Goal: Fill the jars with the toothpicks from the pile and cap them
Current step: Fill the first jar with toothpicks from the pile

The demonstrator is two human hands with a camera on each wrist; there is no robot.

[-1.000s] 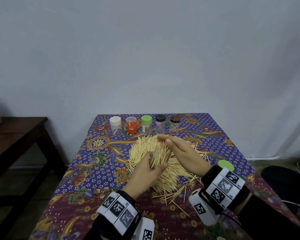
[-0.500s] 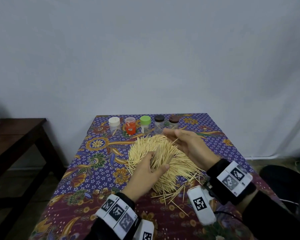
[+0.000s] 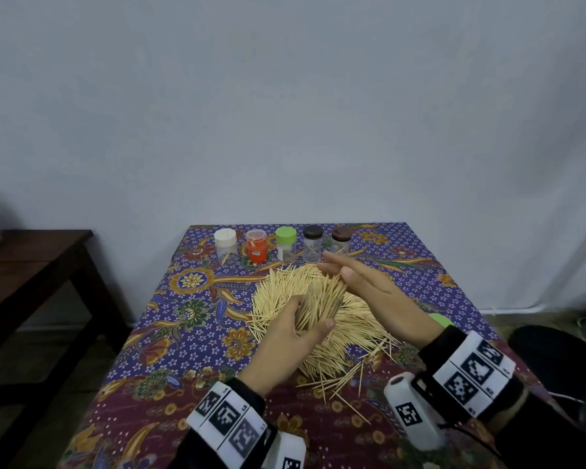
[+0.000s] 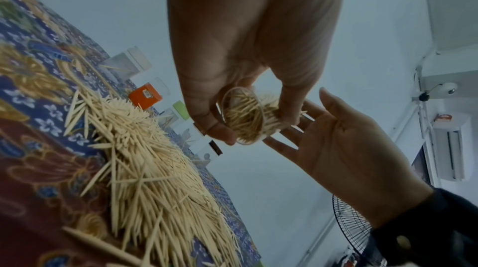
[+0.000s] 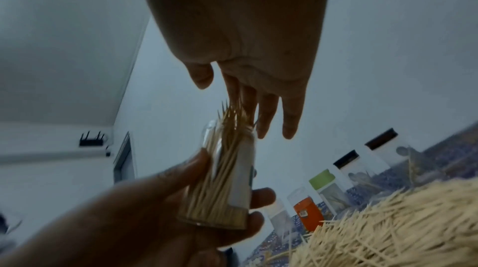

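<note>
Head view: the left hand (image 3: pixel 286 336) grips a clear jar (image 3: pixel 318 304) packed with toothpicks, fingers and thumb curled round its wall, holding it tilted above the toothpick pile (image 3: pixel 318 319) on the cloth-covered counter (image 3: pixel 170 374). The right hand (image 3: pixel 376 292) hovers just past the jar's mouth, fingers straight and loosely spread, holding nothing. Five capped jars stand in a row at the counter's far edge: white-capped jar (image 3: pixel 225 245), orange jar (image 3: pixel 256 245), green-capped jar (image 3: pixel 286 243), and two dark-capped jars (image 3: pixel 313 243) (image 3: pixel 340 240). A green lid (image 3: pixel 440 320) lies on the counter, partly hidden behind the right forearm. The jar's own wall is hard to pick out against the pile.

Left wrist view: the left hand (image 4: pixel 248 50) pinches the jar (image 4: pixel 245 116) between thumb and fingertips, its round bottom facing the camera and toothpicks visible through it. The right hand (image 4: pixel 341 144) lies beyond, palm open, its fingertips hidden behind the jar. The pile (image 4: pixel 145 159) spreads at lower left; the row of jars behind it is blurred.

Right wrist view: the right hand (image 5: pixel 248 50) reaches with straight fingers (image 5: pixel 291 120) touching or nearly touching the toothpick tips that stick out of the jar (image 5: pixel 225 179); which, I cannot tell. The left hand (image 5: pixel 155 216) wraps the jar from below. The pile (image 5: pixel 388 230) is cut off at lower right.
</note>
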